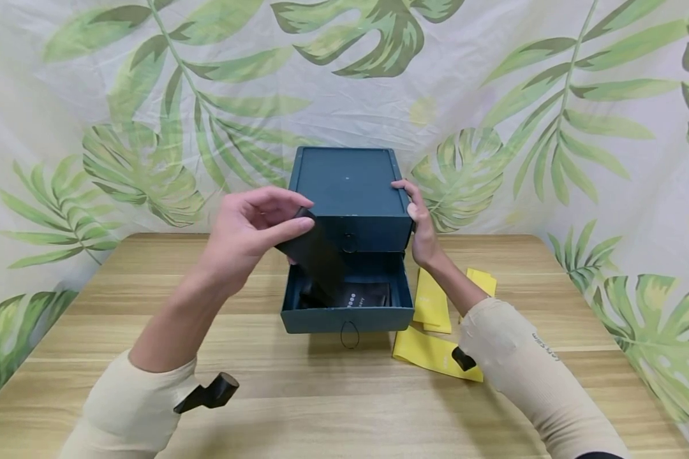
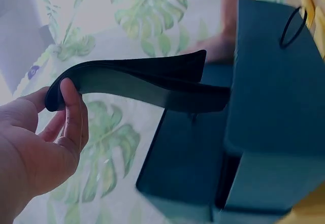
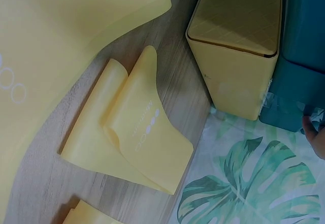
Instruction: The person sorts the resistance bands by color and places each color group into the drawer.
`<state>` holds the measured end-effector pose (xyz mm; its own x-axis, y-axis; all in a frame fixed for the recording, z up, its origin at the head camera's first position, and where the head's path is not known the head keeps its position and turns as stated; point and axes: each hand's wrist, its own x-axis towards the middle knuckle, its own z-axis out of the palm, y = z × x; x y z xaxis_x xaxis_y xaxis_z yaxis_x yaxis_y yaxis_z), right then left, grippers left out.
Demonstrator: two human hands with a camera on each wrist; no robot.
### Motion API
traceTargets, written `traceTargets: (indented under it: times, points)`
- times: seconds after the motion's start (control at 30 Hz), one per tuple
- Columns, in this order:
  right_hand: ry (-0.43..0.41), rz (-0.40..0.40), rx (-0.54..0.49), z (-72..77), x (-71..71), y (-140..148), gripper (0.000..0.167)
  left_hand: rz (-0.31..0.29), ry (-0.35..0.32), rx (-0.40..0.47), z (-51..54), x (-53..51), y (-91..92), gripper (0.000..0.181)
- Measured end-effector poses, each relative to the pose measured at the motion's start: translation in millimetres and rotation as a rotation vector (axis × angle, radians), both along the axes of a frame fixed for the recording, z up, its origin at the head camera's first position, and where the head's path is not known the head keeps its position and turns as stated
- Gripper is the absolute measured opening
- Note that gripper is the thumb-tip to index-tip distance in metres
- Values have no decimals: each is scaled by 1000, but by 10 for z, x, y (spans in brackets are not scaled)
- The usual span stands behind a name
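My left hand pinches one end of a black resistance band between thumb and fingers. In the left wrist view the band curves away from the fingertips as a folded strip. Its far end hangs over the pulled-out lower drawer of a dark teal drawer box. Inside that drawer lies black material with white dots and lettering. My right hand holds the box's right side, fingers over the top edge; only its fingers show in the right wrist view.
Several yellow resistance bands lie on the wooden table right of the drawer; one folded band bears dots and small print. A thin loop pull hangs from the drawer front. A leaf-patterned cloth hangs behind the table.
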<state>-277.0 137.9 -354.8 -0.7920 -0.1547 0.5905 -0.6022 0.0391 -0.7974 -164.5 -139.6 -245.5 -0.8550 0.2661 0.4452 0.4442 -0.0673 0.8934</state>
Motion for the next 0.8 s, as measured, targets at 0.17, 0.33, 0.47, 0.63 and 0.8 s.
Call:
traceTargets:
  times: [0.17, 0.33, 0.47, 0.63, 0.8]
  points:
    - [-4, 6, 3, 3, 12, -3, 64, -6, -25, -44, -68, -34, 227, 17]
    - [-15, 9, 3, -2, 12, -1, 63, -22, 6, -65, -140, -93, 463, 24]
    - [-23, 21, -1, -7, 7, -7, 63, -32, 15, -110, -216, -144, 635, 24]
    - [-21, 35, -16, -4, -4, -13, 63, -16, -5, -209, -299, -188, 795, 24]
    - [-13, 37, -28, 9, 2, -9, 63, 1, -42, -242, -310, -213, 924, 23]
